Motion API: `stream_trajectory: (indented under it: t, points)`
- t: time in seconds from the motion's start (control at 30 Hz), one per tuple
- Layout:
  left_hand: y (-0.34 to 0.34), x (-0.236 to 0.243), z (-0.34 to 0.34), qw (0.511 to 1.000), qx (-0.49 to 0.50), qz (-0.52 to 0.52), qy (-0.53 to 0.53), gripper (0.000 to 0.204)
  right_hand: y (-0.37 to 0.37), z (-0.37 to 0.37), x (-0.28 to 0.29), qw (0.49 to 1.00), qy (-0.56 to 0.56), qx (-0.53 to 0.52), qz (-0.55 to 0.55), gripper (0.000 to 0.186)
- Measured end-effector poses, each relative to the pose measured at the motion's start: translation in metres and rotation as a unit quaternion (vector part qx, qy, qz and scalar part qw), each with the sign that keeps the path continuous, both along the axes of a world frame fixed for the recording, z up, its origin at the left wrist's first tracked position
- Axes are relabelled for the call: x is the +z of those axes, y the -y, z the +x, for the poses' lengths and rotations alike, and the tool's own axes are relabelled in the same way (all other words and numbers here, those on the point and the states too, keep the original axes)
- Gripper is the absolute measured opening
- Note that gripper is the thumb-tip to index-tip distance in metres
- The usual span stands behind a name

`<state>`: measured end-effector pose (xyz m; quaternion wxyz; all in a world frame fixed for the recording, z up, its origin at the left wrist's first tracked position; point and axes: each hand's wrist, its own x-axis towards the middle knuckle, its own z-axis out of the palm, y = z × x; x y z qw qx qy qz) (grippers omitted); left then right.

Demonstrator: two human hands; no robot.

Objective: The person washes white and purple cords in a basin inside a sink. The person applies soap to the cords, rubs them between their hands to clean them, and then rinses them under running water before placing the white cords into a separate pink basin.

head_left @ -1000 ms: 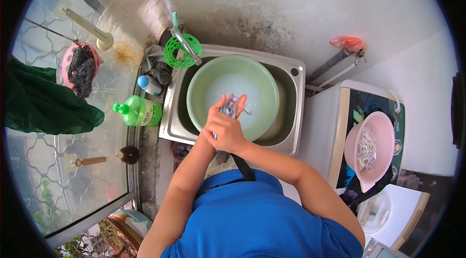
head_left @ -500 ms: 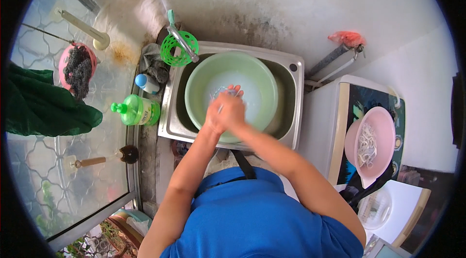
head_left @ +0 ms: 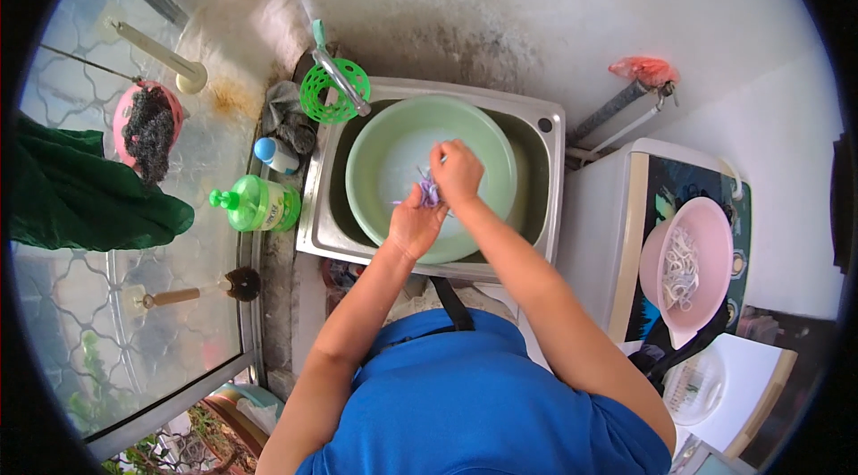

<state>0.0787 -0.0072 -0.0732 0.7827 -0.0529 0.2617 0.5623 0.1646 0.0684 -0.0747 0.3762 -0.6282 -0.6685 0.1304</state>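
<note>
Over the pale green basin (head_left: pixel 359 173), which holds cloudy whitish water, both hands work close together. My left hand (head_left: pixel 416 230) is palm up, its fingers closed round a small tangled bundle of purple cords (head_left: pixel 430 193). Thin strands stick out past the fingers. Just above and to the right, my right hand (head_left: pixel 458 173) is closed, back upward, right against the bundle. Its fingertips are tucked under, so whatever they pinch is hidden. The basin sits in a steel sink (head_left: pixel 552 180).
A tap (head_left: pixel 340 82) with a green plastic strainer (head_left: pixel 323 106) reaches over the sink's back left corner. On the left ledge stand a green pump bottle (head_left: pixel 257 204) and a blue-capped bottle (head_left: pixel 275 155). At right, a pink basin (head_left: pixel 706 274) holds white cords.
My hands were clasped together, blurred by motion; now they are slightly apart. The right hand has moved up and right, and the purple bundle shows in the left hand.
</note>
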Motion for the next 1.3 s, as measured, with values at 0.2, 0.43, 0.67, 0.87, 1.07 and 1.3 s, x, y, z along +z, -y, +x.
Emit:
stream_trajectory:
  t: [0.2, 0.43, 0.67, 0.87, 1.07, 1.3]
  points:
    - [-0.011, 0.008, 0.002, 0.998, -0.049, 0.018, 0.025, 0.047, 0.009, -0.001, 0.017, 0.995, -0.005, 0.021, 0.093, 0.016]
    - [-0.013, -0.075, -0.045, 0.988, -0.008, 0.08, 0.136, 0.029, 0.065, -0.029, 0.047, 0.944, -0.193, 0.261, 0.057, 0.021]
    - [-0.019, -0.032, -0.023, 0.985, 0.071, 0.154, -0.041, 0.032, 0.07, -0.043, 0.054, 0.97, -0.218, 0.098, -0.048, 0.019]
    - [-0.021, -0.024, -0.001, 0.988, 0.029, -0.128, -0.081, 0.029, 0.017, -0.02, 0.001, 0.964, -0.213, 0.114, -0.108, 0.029]
    - [-0.008, -0.072, -0.031, 0.985, 0.027, 0.17, -0.002, 0.031, 0.064, -0.045, 0.032, 0.955, -0.219, 0.179, 0.089, 0.025]
    - [-0.02, -0.015, 0.002, 0.989, -0.039, -0.106, -0.093, 0.034, 0.009, -0.012, 0.0, 0.975, -0.193, 0.068, -0.083, 0.026]
